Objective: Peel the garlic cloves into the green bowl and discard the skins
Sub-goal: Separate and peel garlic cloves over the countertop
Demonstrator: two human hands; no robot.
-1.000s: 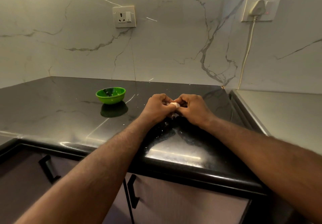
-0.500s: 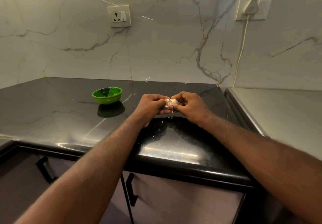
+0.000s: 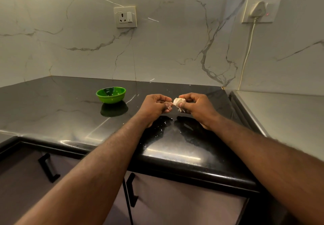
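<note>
Both hands are hovering above the black countertop (image 3: 52, 105), toward its right end, between back edge and front edge. Right hand (image 3: 197, 108) is curling thumb and fingertips round the garlic (image 3: 178, 101), white, with loose skin hanging beneath. Left hand (image 3: 154, 107) is sitting just beside it, fingers curled, pinching a papery skin scrap (image 3: 168, 105). A narrow gap is showing between scrap and garlic. Green bowl (image 3: 111, 95) is standing upright on the countertop nearer the back edge, left of the hands, well apart from them.
</note>
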